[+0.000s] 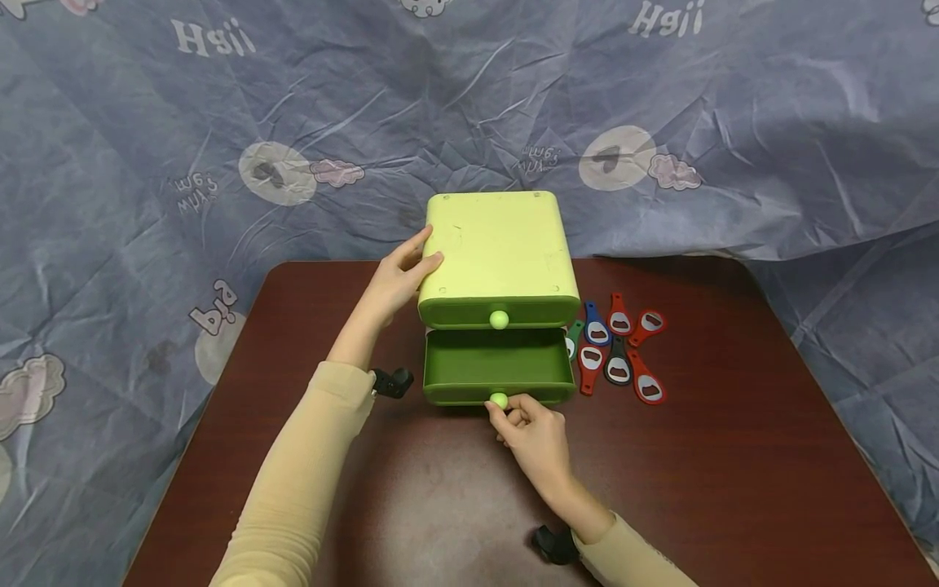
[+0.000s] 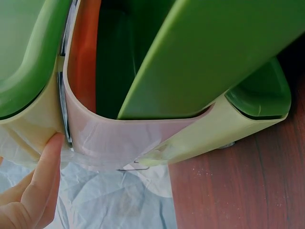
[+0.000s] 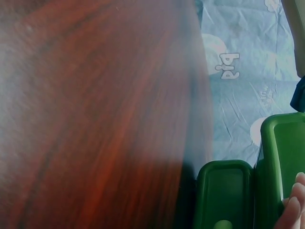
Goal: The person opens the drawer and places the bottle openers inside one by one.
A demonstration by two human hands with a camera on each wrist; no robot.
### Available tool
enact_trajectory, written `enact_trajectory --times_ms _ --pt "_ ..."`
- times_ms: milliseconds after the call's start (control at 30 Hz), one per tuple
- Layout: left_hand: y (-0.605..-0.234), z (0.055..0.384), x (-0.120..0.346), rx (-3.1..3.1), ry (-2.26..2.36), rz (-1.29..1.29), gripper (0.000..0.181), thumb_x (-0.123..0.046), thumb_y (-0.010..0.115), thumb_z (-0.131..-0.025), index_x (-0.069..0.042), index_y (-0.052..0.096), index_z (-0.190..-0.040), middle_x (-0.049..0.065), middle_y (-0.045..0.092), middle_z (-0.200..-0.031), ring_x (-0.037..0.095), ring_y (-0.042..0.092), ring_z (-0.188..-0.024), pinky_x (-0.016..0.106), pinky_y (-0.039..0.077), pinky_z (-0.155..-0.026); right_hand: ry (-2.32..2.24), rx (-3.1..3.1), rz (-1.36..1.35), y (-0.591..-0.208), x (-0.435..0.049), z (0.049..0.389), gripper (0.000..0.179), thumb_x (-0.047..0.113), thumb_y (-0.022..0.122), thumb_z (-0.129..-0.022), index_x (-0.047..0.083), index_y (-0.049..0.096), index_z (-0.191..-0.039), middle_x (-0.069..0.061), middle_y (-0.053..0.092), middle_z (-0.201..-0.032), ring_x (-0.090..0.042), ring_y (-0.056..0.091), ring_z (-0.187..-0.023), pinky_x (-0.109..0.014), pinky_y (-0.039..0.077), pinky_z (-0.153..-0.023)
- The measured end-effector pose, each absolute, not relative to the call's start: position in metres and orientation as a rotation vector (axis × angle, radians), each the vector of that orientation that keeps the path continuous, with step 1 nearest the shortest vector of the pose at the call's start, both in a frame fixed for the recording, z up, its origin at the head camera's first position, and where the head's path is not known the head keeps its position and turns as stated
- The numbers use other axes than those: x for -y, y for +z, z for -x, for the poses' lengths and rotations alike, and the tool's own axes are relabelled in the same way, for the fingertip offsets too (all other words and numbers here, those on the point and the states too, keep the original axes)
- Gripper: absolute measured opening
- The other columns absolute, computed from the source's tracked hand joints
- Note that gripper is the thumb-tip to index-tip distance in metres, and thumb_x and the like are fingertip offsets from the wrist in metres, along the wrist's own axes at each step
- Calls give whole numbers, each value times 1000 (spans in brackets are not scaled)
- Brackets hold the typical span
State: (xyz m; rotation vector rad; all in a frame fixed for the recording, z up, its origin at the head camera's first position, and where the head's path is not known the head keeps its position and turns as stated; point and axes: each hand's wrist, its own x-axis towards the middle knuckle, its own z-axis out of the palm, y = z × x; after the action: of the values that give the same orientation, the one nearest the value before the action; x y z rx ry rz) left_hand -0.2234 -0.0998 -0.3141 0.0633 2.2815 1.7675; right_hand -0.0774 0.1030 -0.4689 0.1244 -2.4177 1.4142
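Note:
A small chest of drawers (image 1: pixel 499 244) with a pale yellow top and green fronts stands on the table. Its middle drawer (image 1: pixel 499 359) is pulled out, and the part of its inside that shows is bare green. My right hand (image 1: pixel 539 440) pinches that drawer's light green knob (image 1: pixel 499 400) between thumb and fingers. My left hand (image 1: pixel 394 281) rests against the chest's upper left side, thumb over the top edge. In the left wrist view, a finger (image 2: pixel 45 174) touches the side beneath the top drawer. The bottom drawer (image 3: pixel 224 191) is closed in the right wrist view.
Several bottle openers (image 1: pixel 619 371) with red, blue, black and green handles lie to the right of the chest, the green one partly hidden by it. The dark red-brown table (image 1: pixel 734 448) extends to both sides. A printed grey-blue cloth (image 1: pixel 477 98) hangs behind.

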Motion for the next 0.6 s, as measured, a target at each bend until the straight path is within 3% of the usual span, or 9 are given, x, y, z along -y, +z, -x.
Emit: enact_trajectory --times_ms 267,600 --pt "-313 223 99 -2272 1775 -56 60 -29 54 -102 -30 28 -157 13 40 -154 32 56 -126 45 53 -97 1398 2432 -110 -472 -103 70 17 28 77 -87 18 69 -75 10 59 -50 5 53 -45 -16 44 -46" --pt "-312 223 100 -2273 1771 -52 61 -30 55 -102 -31 28 -157 13 39 -155 33 57 -125 44 54 -95 1375 2487 -64 -475 -103 67 18 31 77 -87 17 71 -77 18 55 -51 8 50 -45 -18 44 -45"
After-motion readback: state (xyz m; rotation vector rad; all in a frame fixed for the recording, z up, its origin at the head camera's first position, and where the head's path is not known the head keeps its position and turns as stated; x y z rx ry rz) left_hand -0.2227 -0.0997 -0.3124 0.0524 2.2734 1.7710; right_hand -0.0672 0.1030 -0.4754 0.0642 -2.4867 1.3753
